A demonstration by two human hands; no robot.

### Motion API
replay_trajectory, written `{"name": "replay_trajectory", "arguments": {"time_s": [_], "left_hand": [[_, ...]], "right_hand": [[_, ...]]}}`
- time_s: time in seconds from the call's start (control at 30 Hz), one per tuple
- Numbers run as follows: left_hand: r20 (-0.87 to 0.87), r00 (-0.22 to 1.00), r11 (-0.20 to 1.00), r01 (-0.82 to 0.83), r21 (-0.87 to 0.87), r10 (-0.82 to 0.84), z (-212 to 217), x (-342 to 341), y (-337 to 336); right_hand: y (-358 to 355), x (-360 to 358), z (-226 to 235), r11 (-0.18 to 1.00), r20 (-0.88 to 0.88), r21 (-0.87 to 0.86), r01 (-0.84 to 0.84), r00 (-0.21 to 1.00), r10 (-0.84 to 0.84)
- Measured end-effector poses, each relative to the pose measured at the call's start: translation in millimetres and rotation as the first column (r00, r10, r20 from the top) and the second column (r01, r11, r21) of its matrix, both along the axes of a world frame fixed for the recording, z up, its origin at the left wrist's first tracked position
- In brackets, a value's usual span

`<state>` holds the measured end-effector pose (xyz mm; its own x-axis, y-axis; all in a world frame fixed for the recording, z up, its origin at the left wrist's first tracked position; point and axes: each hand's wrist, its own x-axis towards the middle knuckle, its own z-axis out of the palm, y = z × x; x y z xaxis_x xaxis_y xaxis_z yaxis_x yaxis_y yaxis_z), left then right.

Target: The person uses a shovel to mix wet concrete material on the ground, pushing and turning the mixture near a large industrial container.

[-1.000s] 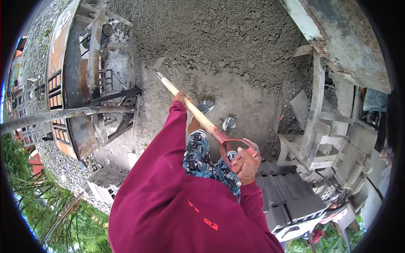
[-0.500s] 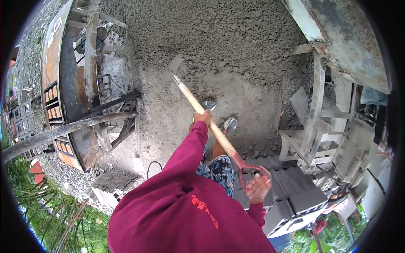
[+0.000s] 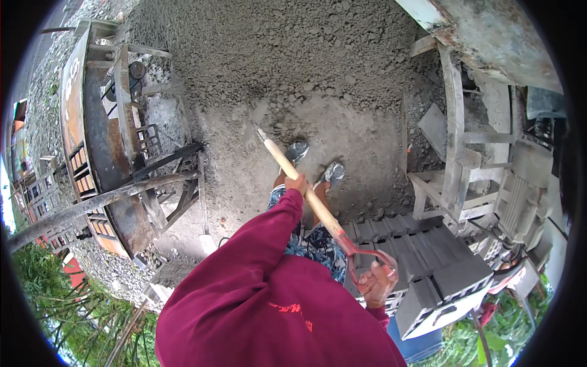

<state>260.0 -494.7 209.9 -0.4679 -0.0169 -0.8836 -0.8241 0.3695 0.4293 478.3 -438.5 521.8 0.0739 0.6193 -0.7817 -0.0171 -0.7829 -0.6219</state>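
Observation:
A shovel [image 3: 281, 160] slants across the middle of the view, its pale wooden shaft running from upper left to lower right. My left hand [image 3: 296, 183] is closed round the middle of the shaft. At the near end, my right hand [image 3: 378, 284] grips the red D-shaped handle [image 3: 348, 243]. The grey blade [image 3: 259, 116] reaches the near edge of a wide spread of damp, crumbly grey mix [image 3: 275, 55]; how deep its tip sits I cannot tell. My shoes [image 3: 332, 174], coated with grey, stand on the ground just right of the shaft.
Stacked grey hollow blocks [image 3: 422, 257] stand close at my right. Beyond them are a wooden frame [image 3: 454, 134] and a rusty metal chute [image 3: 501, 37]. On the left, a rusty machine table [image 3: 116, 153] has a long bar [image 3: 110, 199] jutting out. Gravel and plants lie farther left.
The shovel and both hands have shifted slightly down in the view, with the blade drawn a little closer. My grip stays the same, and the whole view has tilted a little.

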Motion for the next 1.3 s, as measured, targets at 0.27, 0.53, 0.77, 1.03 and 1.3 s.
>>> {"name": "replay_trajectory", "arguments": {"time_s": [0.27, 0.53, 0.77, 1.03, 1.3], "left_hand": [[-0.073, 0.984, 0.986, 0.161, -0.051, -0.164, -47, -15, 46], [0.086, 0.994, 0.995, 0.055, 0.084, -0.062, 8, 106, 55], [-0.104, 0.94, 0.94, 0.31, -0.141, -0.325, -38, -4, 63], [0.115, 0.99, 0.991, 0.063, 0.119, -0.077, 3, 150, 48], [-0.236, 0.943, 0.944, 0.278, 0.175, -0.234, 62, 51, 135]], "right_hand": [[28, -1, -43, 0.996, 0.044, 0.046, -0.08, 0.996, 0.078], [24, 102, -7, 0.994, 0.017, 0.035, 0.102, 0.995, -0.103], [29, 39, -58, 0.999, -0.003, -0.034, 0.011, 1.0, -0.011], [10, 141, 7, 0.994, 0.067, 0.015, 0.112, 0.991, -0.112], [-14, 110, -49, 0.927, -0.186, 0.09, 0.365, 0.92, -0.344]]}}
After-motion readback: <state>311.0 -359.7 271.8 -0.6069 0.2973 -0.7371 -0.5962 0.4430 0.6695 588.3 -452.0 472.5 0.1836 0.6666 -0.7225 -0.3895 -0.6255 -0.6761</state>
